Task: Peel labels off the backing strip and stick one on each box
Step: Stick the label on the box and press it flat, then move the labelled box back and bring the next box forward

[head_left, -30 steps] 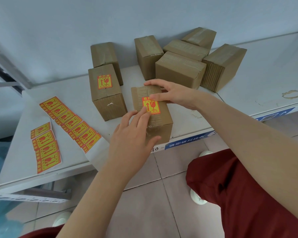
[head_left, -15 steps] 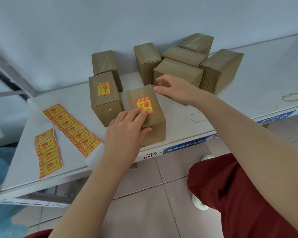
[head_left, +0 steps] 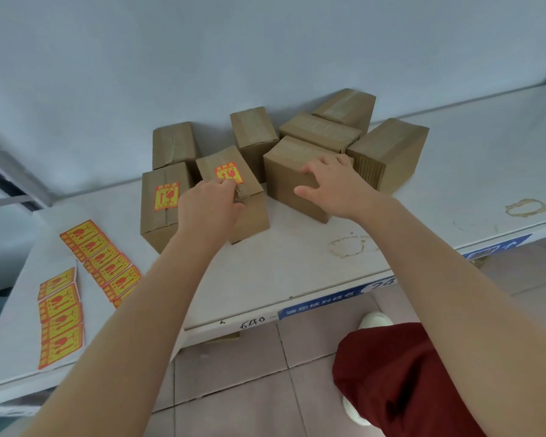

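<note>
On shelf, 2 boxes labelled, 6 bare; left hand grips labelled box, right hand spread on bare box.

On the table two strips lie at the left — short strip nearest the edge, long strip beyond it. To their right, left labelled box and right labelled box stand side by side, a plain box behind. Further right — five boxes clustered.
</note>
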